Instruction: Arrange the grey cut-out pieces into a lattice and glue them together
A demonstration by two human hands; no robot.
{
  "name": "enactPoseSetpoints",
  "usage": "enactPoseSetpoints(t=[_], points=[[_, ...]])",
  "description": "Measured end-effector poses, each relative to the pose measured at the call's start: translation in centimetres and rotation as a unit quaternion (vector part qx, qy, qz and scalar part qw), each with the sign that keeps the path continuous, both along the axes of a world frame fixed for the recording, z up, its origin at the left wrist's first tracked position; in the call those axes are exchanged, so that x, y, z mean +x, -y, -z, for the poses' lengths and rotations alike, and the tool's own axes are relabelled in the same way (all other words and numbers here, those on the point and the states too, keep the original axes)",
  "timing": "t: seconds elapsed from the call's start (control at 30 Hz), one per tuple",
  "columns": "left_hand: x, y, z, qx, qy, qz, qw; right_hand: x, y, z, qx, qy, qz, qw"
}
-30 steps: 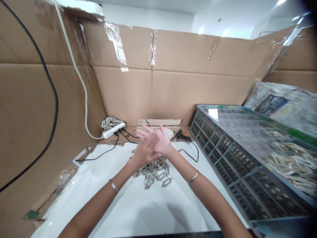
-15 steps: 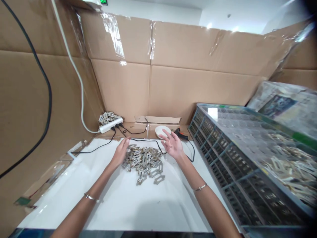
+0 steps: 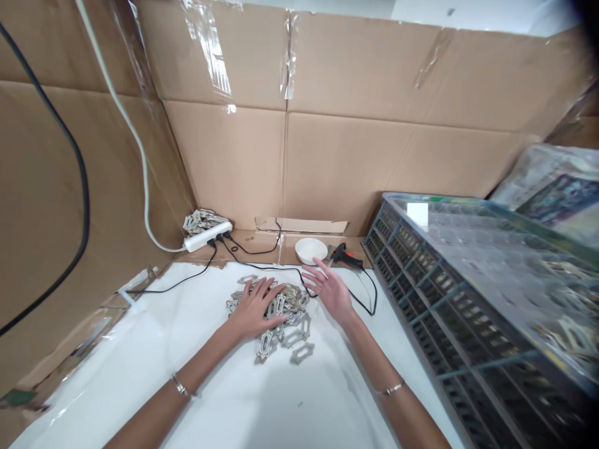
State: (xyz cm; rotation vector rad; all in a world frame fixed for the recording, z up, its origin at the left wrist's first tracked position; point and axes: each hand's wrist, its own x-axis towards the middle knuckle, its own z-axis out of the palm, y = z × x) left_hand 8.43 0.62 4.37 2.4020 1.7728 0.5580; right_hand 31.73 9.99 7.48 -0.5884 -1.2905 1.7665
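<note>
A heap of small, flat, elongated frame-shaped pieces (image 3: 292, 299) lies on the white sheet (image 3: 224, 386). My left hand (image 3: 255, 310) rests over the heap's left part, palm down, fingers spread, and hides some pieces. Just right of the heap, my right hand (image 3: 331, 293) is open with its palm turned inward and holds nothing. Behind that hand are a white bowl (image 3: 311, 250) and a black glue gun (image 3: 345, 255) with orange details.
A large grey plastic crate (image 3: 407, 312) stands at the right, with clear trays and similar pieces on top. At back left, a white power strip (image 3: 208, 237) with plugs sits by another pile of pieces (image 3: 202, 221). Cardboard walls (image 3: 341, 168) enclose the back and left.
My hands were together above the heap, then parted to either side of it. Since then the left has come down onto the pieces, while the right stays open beside them. The view has tilted down.
</note>
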Motion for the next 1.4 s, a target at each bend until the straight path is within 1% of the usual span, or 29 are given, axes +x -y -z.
enactPoseSetpoints(t=[0.03,0.07,0.1,0.13,0.2,0.23,0.27,0.3,0.33,0.37,0.4,0.47,0.53,0.57,0.67,0.73,0.8,0.9,1.0,1.13,1.2,1.27,1.33,1.4], points=[[-0.1,-0.1,0.1,0.001,0.005,-0.001,1.000,-0.1,0.4,0.3,0.043,0.050,0.008,0.998],[-0.2,-0.1,0.1,0.004,0.012,-0.002,1.000,-0.3,0.9,0.6,0.097,0.105,0.017,0.990],[-0.4,-0.1,0.1,0.007,0.022,-0.001,1.000,-0.5,1.4,0.8,0.162,0.161,0.020,0.973],[-0.6,-0.1,0.1,0.010,0.032,0.002,0.999,-0.7,2.0,0.9,0.233,0.215,0.019,0.948],[-1.0,0.1,0.0,0.012,0.052,0.011,0.999,-1.2,3.2,1.1,0.371,0.298,0.007,0.879],[-1.2,0.2,-0.1,0.011,0.061,0.016,0.998,-1.4,3.7,1.2,0.427,0.325,0.000,0.844],[-1.4,0.3,-0.2,0.009,0.068,0.022,0.997,-1.6,4.1,1.2,0.468,0.344,-0.007,0.814],[-1.5,0.5,-0.4,0.005,0.074,0.028,0.997,-1.7,4.3,1.3,0.496,0.356,-0.011,0.792],[-1.7,0.7,-0.6,-0.001,0.081,0.034,0.996,-1.8,4.5,1.3,0.515,0.363,-0.011,0.777],[-1.8,0.9,-0.7,-0.009,0.088,0.039,0.995,-1.9,4.6,1.3,0.527,0.365,-0.010,0.768],[-1.9,1.2,-0.9,-0.017,0.095,0.043,0.994,-1.9,4.6,1.2,0.531,0.365,-0.009,0.764],[-2.2,1.6,-1.2,-0.029,0.106,0.046,0.993,-1.8,4.6,1.1,0.527,0.362,-0.004,0.769],[-2.7,1.8,-1.2,-0.025,0.102,0.029,0.994,-1.8,4.7,1.1,0.519,0.363,0.004,0.774],[-3.1,1.8,-1.0,-0.018,0.096,0.009,0.995,-1.8,4.7,1.2,0.520,0.367,0.010,0.771],[-4.3,1.4,0.0,-0.007,0.075,-0.065,0.995,-2.3,4.9,1.7,0.536,0.399,0.019,0.744],[-4.9,1.1,0.8,-0.022,0.066,-0.073,0.995,-2.7,5.0,2.1,0.548,0.421,0.011,0.723],[-5.1,0.9,1.4,-0.034,0.059,-0.054,0.996,-3.0,5.1,2.5,0.556,0.428,-0.001,0.712],[-4.6,1.0,1.9,-0.024,0.052,-0.046,0.997,-3.2,5.2,2.6,0.556,0.421,-0.004,0.717],[-3.5,1.6,2.4,-0.020,0.051,-0.062,0.997,-2.9,5.2,2.2,0.547,0.407,0.011,0.732],[-1.4,3.0,3.2,-0.013,0.056,-0.090,0.994,-2.5,5.2,1.5,0.533,0.390,0.032,0.750],[-0.6,3.6,3.1,-0.011,0.063,-0.094,0.994,-2.3,5.2,1.4,0.528,0.387,0.042,0.755],[-0.5,3.7,2.6,-0.010,0.081,-0.097,0.992,-2.3,5.1,1.6,0.529,0.383,0.051,0.756],[-1.3,3.1,1.7,-0.001,0.106,-0.117,0.987,-2.3,5.1,1.8,0.536,0.376,0.061,0.753],[-2.7,1.8,0.9,0.019,0.119,-0.150,0.981,-2.4,5.1,2.0,0.541,0.370,0.070,0.752]])
